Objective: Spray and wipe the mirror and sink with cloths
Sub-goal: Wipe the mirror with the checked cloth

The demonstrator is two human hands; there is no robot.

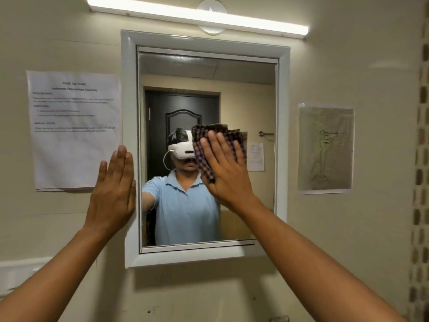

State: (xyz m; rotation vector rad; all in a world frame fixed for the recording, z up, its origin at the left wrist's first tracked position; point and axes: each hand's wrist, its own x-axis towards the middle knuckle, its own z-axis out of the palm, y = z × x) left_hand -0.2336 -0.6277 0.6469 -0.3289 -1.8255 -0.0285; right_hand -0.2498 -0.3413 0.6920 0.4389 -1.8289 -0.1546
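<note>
The mirror [206, 145] hangs on the wall in a white frame [283, 135], filling the middle of the view. The right hand [224, 169] lies flat on the glass just right of centre, fingers straight and slightly spread, pointing toward 11 o'clock. Under its palm and fingers it presses a dark checked cloth [210, 135] against the mirror; the cloth shows beyond the fingertips at 12 o'clock and along the hand's 9 o'clock side, folded or bunched into a rough pad. The right forearm runs off toward 5 o'clock.

The left hand [113, 191] rests flat at the mirror's 9 o'clock edge, fingers straight and held close together, pointing to 12 o'clock. Its inner side lies over the left strip of the frame, the rest over the bare wall; it holds nothing. Its forearm leaves toward 7 o'clock.

At 12 o'clock above the mirror a tube light [197, 13] glows. A printed sheet [74, 129] is taped to the wall at 9 o'clock, its top touching nothing, its lower right corner behind the left hand. At 3 o'clock, well apart from the frame, hangs a drawing [326, 148] of a standing figure. The sink is out of sight.
</note>
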